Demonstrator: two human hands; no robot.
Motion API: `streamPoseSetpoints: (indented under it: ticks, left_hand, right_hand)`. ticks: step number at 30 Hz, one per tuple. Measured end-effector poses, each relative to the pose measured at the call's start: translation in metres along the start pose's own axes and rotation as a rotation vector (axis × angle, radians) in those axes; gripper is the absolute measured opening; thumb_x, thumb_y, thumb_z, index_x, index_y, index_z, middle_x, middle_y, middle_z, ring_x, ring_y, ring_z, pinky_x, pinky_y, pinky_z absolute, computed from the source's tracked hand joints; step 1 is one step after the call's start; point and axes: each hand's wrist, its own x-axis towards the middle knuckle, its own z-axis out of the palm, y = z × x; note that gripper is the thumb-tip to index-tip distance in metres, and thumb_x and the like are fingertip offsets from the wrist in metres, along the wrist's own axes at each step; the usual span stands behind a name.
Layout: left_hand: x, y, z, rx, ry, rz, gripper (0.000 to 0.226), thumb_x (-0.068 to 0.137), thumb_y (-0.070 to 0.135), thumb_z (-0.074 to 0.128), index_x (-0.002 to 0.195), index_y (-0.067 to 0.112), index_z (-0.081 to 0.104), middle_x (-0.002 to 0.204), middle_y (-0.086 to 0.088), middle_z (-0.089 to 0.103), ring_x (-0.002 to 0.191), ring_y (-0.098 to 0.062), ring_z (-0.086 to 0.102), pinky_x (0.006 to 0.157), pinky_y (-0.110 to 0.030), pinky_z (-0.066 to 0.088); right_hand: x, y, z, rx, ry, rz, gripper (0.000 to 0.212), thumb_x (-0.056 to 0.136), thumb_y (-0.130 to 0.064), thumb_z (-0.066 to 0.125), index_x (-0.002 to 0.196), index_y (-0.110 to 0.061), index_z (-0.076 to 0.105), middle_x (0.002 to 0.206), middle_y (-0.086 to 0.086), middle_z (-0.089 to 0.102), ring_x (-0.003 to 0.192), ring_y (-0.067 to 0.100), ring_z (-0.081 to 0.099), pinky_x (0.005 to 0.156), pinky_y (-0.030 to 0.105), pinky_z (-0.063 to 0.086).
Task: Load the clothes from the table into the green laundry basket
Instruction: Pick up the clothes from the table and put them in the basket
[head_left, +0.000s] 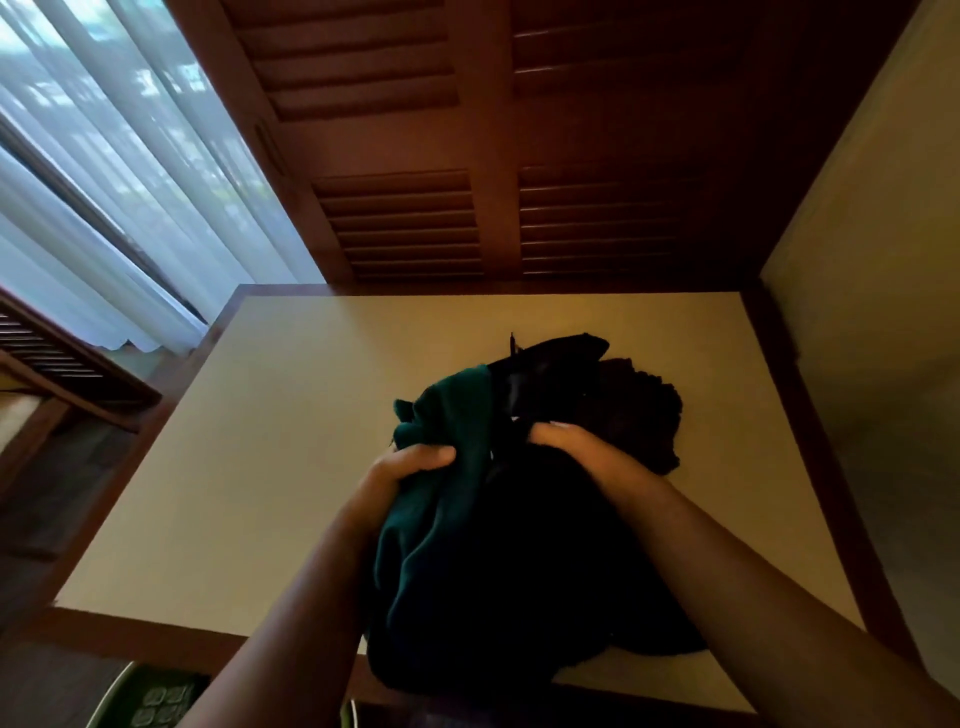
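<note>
Both fists clenched: left hand (410, 467) on green garment (441, 499), right hand (571, 447) on black clothes (545, 545), over table (291, 415)

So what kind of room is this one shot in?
Probably a bedroom or similar room in a home: dark louvered wooden doors like a wardrobe's stand behind the cream-topped table, and sheer white curtains cover a window on the left.

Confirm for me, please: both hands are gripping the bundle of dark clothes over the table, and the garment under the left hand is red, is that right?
Not quite. In the head view the garment under the left hand is dark green, not red. The rest holds: the right hand also grips the bundle of dark clothes over the table.
</note>
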Motion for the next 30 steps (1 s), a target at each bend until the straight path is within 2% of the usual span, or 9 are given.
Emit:
streamPoseSetpoints:
  ticks: [4,8,11,14,17,21,24,26,30]
  left_hand:
    - [0.006,-0.002,-0.009,0.011,0.128,0.197,0.073,0.057,0.018,0.089,0.122,-0.003,0.062,0.096,-0.018,0.077,0.076,-0.027,0.077,0.066,-0.034,0.063]
    - [-0.001,-0.012,-0.007,0.006,-0.014,-0.029,0.097,0.011,0.032,0.107,0.096,-0.001,0.071,0.08,-0.017,0.078,0.065,-0.024,0.077,0.055,-0.03,0.06]
    - [-0.003,-0.019,0.001,0.033,-0.09,-0.132,0.073,0.024,0.014,0.101,0.091,0.0,0.077,0.083,-0.017,0.079,0.07,-0.024,0.078,0.058,-0.03,0.061]
    - [0.006,-0.021,-0.005,0.062,0.049,-0.005,0.037,0.045,0.007,0.079,0.081,0.005,0.078,0.075,-0.011,0.078,0.065,-0.018,0.076,0.057,-0.026,0.06]
    - [0.004,-0.027,-0.025,-0.045,0.214,0.104,0.026,0.075,-0.007,0.068,0.063,0.012,0.082,0.068,-0.006,0.077,0.059,-0.013,0.074,0.056,-0.024,0.058]
    - [-0.017,-0.047,-0.055,-0.202,0.423,0.107,0.039,0.088,0.019,0.066,0.124,0.005,0.068,0.111,-0.017,0.074,0.092,-0.03,0.075,0.082,-0.044,0.057]
    - [-0.026,-0.061,-0.066,-0.208,0.585,0.14,0.049,0.088,0.022,0.073,0.134,0.005,0.063,0.123,-0.022,0.073,0.104,-0.039,0.073,0.085,-0.047,0.058]
    - [-0.036,-0.069,-0.071,-0.253,0.626,0.136,0.041,0.092,0.026,0.07,0.125,0.004,0.066,0.104,-0.017,0.077,0.091,-0.033,0.075,0.082,-0.044,0.058]
    - [-0.063,-0.077,-0.089,-0.337,0.644,0.152,0.019,0.098,0.03,0.059,0.099,0.013,0.069,0.08,-0.003,0.074,0.062,-0.015,0.072,0.064,-0.032,0.059]
  right_hand:
    - [0.0,-0.016,-0.003,0.106,0.037,-0.161,0.039,0.1,0.004,0.046,0.076,-0.027,0.051,0.077,-0.009,0.052,0.065,0.0,0.051,0.05,0.002,0.041]
    - [-0.011,-0.014,0.018,0.198,0.056,-0.409,0.03,0.087,0.007,0.05,0.07,-0.013,0.065,0.061,-0.003,0.059,0.054,0.006,0.059,0.057,0.018,0.048]
    - [-0.009,-0.003,0.033,0.205,0.201,-0.576,0.017,0.088,-0.004,0.059,0.08,0.01,0.064,0.072,0.021,0.06,0.069,0.027,0.058,0.068,0.036,0.046]
    - [0.0,0.004,0.028,0.058,0.48,-0.603,0.024,0.096,-0.031,0.065,0.087,-0.011,0.073,0.084,0.005,0.073,0.082,0.018,0.07,0.079,0.033,0.055]
    - [0.016,0.022,0.007,-0.147,0.629,-0.46,0.05,0.092,-0.066,0.043,0.11,-0.027,0.068,0.116,0.001,0.069,0.11,0.018,0.064,0.098,0.043,0.051]
    - [0.047,0.073,-0.024,-0.453,0.567,0.112,0.102,0.087,-0.055,0.063,0.161,-0.029,-0.003,0.169,0.012,-0.005,0.151,0.042,0.016,0.117,0.065,0.022]
    - [0.062,0.096,-0.025,-0.562,0.479,0.207,0.119,0.082,-0.065,0.066,0.151,-0.044,-0.028,0.169,0.008,-0.003,0.151,0.043,0.013,0.116,0.068,0.021]
    - [0.068,0.096,-0.017,-0.617,0.46,0.171,0.118,0.074,-0.074,0.061,0.153,-0.046,-0.02,0.166,0.009,0.019,0.149,0.041,0.023,0.118,0.06,0.024]
    - [0.074,0.087,0.007,-0.546,0.39,0.138,0.084,0.056,-0.077,0.046,0.127,-0.035,0.061,0.13,0.009,0.062,0.116,0.033,0.058,0.105,0.047,0.047]
